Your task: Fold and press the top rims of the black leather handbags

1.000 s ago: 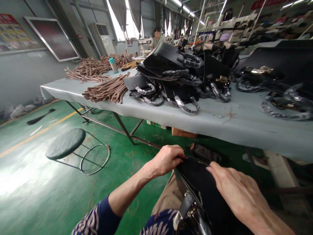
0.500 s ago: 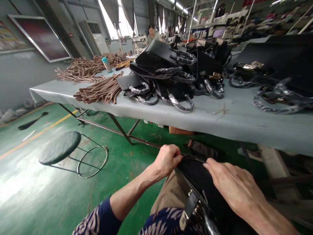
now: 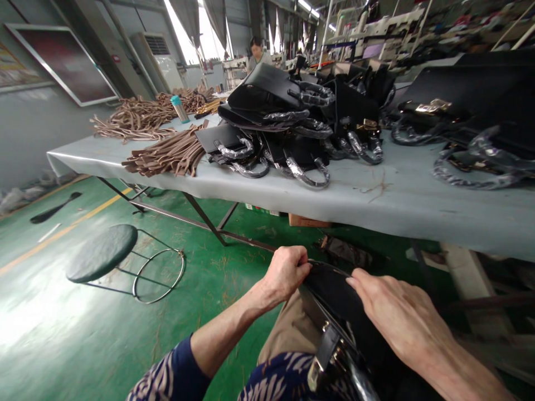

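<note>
A black handbag [image 3: 334, 295] lies on my lap below the table edge, with a metal buckle strap [image 3: 321, 356] near my body. My left hand [image 3: 286, 273] is closed in a fist, gripping the far left edge of the bag. My right hand [image 3: 397, 314] rests on the bag's top, fingers stretched out and pressed flat along its edge.
A grey table [image 3: 397, 206] in front carries a pile of black handbags [image 3: 292, 122] with wrapped handles and brown straps [image 3: 163, 153]. A round stool [image 3: 102, 253] stands on the green floor at left. A person [image 3: 257, 53] works far behind.
The view has shifted slightly; both hands keep nearly the same hold on the bag, the right hand having slid a little toward the left.
</note>
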